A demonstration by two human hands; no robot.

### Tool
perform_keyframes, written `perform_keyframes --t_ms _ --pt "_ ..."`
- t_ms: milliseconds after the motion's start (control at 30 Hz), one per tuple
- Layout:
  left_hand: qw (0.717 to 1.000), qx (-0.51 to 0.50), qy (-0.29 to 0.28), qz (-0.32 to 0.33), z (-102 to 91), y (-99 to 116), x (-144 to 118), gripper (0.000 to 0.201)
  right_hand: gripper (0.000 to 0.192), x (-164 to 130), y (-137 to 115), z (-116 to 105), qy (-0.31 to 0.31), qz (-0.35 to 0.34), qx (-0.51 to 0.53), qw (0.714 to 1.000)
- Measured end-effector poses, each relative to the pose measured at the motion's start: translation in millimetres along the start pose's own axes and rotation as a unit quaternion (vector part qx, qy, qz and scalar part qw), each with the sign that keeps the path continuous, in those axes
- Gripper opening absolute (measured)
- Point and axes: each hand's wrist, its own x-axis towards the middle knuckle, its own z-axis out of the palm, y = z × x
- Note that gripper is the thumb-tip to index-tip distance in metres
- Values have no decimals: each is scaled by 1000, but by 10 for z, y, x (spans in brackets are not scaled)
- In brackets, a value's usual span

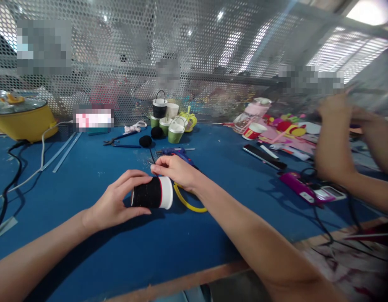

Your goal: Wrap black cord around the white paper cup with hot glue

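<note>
My left hand grips a paper cup lying on its side, its wall wrapped in black yarn and its white rim end facing right. A thin red line shows beside the white part. Just above the cup, my right hand pinches the black yarn, which runs up toward a black yarn ball. Another black ball sits behind it. Beyond my right hand lies a blue glue gun, partly hidden. A yellow ring rests under my right wrist.
Small bucket-like cups stand at the back, near pliers and scissors. A yellow pot with cables is at left. At right are a phone, a purple device, craft pieces and another person's arms.
</note>
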Motion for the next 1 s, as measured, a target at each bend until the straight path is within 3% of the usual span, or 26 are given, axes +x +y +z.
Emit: perform_keyframes --t_ms 367,467,533,600,700,800,867,1000 --pt "995 70 -2 75 27 -53 -8 45 33 -22 -22 25 10 10 -18 1000" --pt "992 89 0 86 47 -78 -15 45 32 -5 27 47 37 -6 -2 999" --pt "994 94 11 57 63 -95 -25 48 31 -4 43 63 66 -18 18 997" --pt "997 74 26 -16 80 -104 -30 57 29 -11 42 81 96 -28 34 994" --pt "988 -40 19 -150 100 -91 -17 71 23 -21 41 121 142 -70 13 987" --pt "957 -175 -1 -233 109 -60 9 59 18 -21 61 176 183 -126 -48 974" --pt "947 -202 6 -250 104 -49 22 48 17 -22 76 202 190 -159 -83 965" --pt "965 -151 13 -212 72 -66 22 41 14 -42 56 181 156 -193 -127 960"
